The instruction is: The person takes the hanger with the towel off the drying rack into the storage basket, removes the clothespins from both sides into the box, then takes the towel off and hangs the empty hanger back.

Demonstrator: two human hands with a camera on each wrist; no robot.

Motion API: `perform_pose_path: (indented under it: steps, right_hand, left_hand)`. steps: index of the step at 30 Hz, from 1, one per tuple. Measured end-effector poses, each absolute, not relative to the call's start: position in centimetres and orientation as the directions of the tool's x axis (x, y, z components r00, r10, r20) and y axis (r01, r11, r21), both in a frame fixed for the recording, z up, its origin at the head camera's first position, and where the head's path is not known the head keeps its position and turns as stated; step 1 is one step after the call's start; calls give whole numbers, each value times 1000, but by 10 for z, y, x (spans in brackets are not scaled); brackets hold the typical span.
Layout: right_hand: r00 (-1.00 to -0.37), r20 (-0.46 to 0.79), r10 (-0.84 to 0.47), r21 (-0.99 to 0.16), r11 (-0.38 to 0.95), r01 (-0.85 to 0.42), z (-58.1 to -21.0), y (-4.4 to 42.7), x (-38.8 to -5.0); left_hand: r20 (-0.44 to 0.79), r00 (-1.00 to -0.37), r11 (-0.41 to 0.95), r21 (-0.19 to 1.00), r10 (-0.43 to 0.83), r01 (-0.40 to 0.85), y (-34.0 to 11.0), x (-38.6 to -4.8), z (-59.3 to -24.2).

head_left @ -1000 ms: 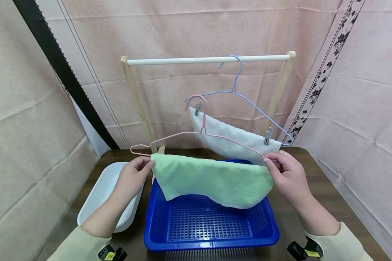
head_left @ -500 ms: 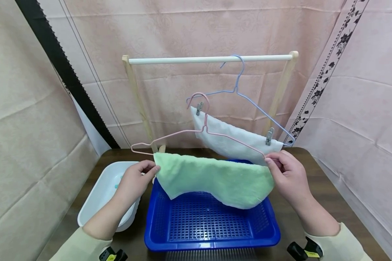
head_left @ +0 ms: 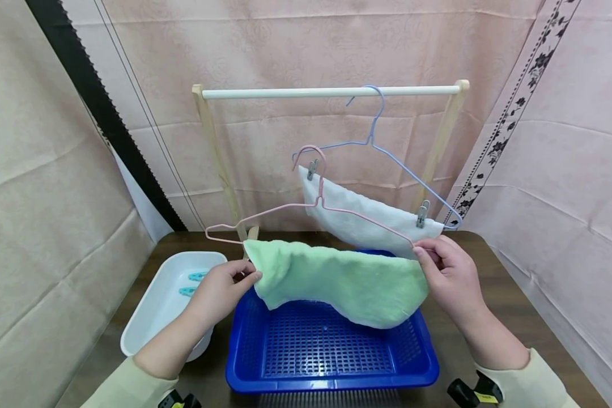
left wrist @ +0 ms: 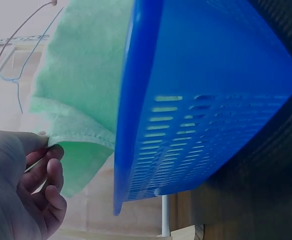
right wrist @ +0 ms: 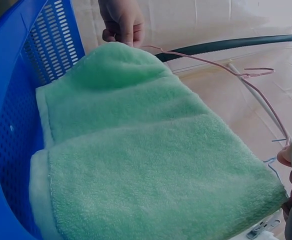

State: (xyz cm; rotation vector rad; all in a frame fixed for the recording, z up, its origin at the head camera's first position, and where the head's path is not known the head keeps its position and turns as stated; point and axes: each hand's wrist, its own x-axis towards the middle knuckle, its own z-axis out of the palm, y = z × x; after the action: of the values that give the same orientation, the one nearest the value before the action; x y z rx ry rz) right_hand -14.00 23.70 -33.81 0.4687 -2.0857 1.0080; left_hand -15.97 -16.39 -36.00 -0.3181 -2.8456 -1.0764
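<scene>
A green towel [head_left: 336,280] hangs folded over the lower part of a pink hanger [head_left: 285,205], above the blue basket [head_left: 331,386]. My left hand [head_left: 223,292] pinches the towel's left edge between thumb and index finger; the left wrist view shows the hand [left wrist: 33,185] gripping the hemmed edge. With my right hand [head_left: 451,275] I hold the hanger's right end and the towel's right corner together. The pink hanger's left end sticks out bare past the towel. In the right wrist view the towel [right wrist: 151,160] drapes in soft folds beside the basket wall.
Behind, a blue hanger [head_left: 395,161] with a white towel [head_left: 357,212] held by metal clips hangs from a rack's white rod [head_left: 285,93]. At the left, a white tray [head_left: 148,300] holds teal clips [head_left: 187,291]. Curtains surround the brown table [head_left: 494,317].
My left hand has moved down and to the right with the towel's left edge, baring more of the hanger's left end. Teal clips have come into sight in the tray. The right hand stays put.
</scene>
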Motion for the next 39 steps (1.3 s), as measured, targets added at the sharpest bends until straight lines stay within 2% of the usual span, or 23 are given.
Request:
perform_pose_path:
  steps: [17,27,39]
  right_hand:
    - [-643,766,9,-512,612,-602,-341,235,-142]
    - [-641,767,6,-510,611,-605,-341,236,-142]
    - [-647,762,6,-517,608,-603,-340,236,-141]
  left_hand:
    - [57,-972,757,617,228,214,-158,-157,-366]
    - [60,-986,793,587,154,160,-168,-162,-363]
    - [95,-991,777,616,95,133,-182,-167,-353]
